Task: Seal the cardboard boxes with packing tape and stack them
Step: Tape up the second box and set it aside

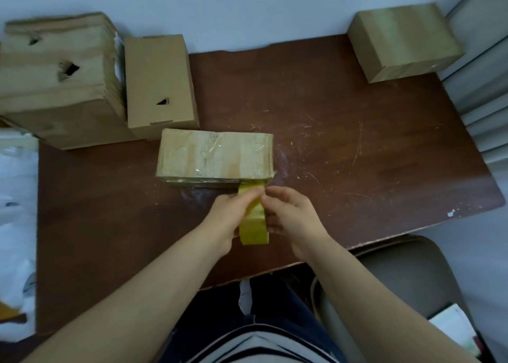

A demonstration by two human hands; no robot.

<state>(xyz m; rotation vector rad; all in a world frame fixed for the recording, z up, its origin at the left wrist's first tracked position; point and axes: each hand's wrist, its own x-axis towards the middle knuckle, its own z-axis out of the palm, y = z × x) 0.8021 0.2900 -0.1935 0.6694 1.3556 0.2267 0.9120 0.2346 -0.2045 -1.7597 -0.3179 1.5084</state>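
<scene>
A flat cardboard box (pixel 214 156), wrapped in shiny tape, lies in the middle of the brown table (pixel 357 142). A strip of yellow packing tape runs from its near right edge down to the tape roll (pixel 254 225). My left hand (pixel 231 214) grips the roll from the left, its thumb on the strip. My right hand (pixel 288 214) holds the roll's right side and pinches the tape near the top. A plain box (pixel 160 85) stands behind, a large stack of boxes (pixel 57 82) at far left, and a taped box (pixel 404 41) at the back right corner.
A grey chair (pixel 406 277) stands at the right, below the table's near edge. White plastic bags (pixel 16 225) lie off the table's left side. A light wall (pixel 247 10) closes the back, with pale slats (pixel 483 101) to the right.
</scene>
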